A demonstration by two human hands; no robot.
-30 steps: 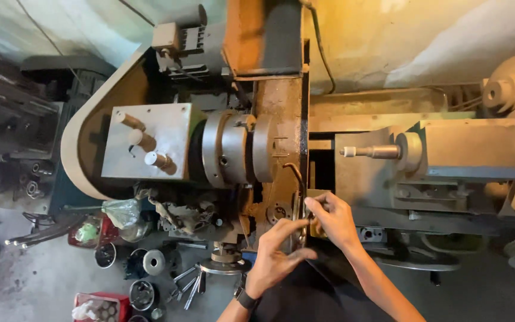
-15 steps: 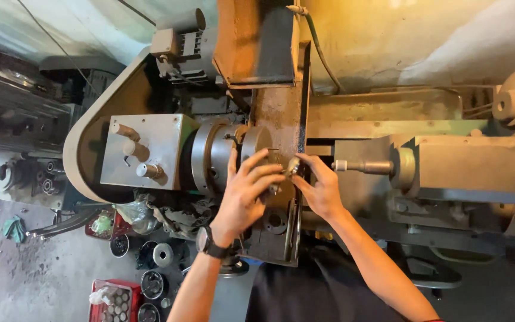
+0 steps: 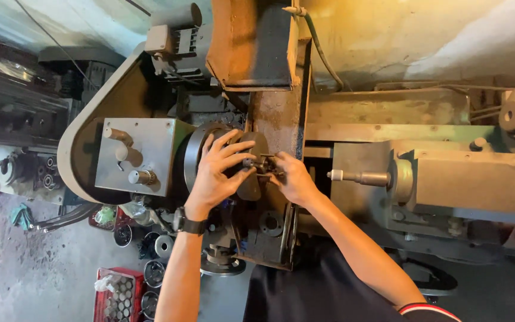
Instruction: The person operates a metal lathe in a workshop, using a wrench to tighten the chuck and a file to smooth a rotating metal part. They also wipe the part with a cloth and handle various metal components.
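Head view, looking down on an old lathe. The left hand lies spread over the face of the round chuck, fingers fanned and pressing flat, closed on nothing. The right hand is pinched on a small dark metal part that sits at the chuck's centre, just right of the left fingertips; the 2 hands almost touch there. Exactly how the part seats in the chuck is hidden by the fingers.

To the left of the chuck stands the grey headstock box with 3 stubby levers. To the right, well apart from the hands, the tailstock points its spindle toward the chuck. A rusty carriage plate lies near, below the hands. On the floor at near left: a red crate and several round metal pieces.

Judgement on handling: the part looks like solid steel, small, stiff, not fragile, probably oily and so slippery. Best gripped by fingertips on its outer end, clear of the chuck face. The chuck itself looks heavy.
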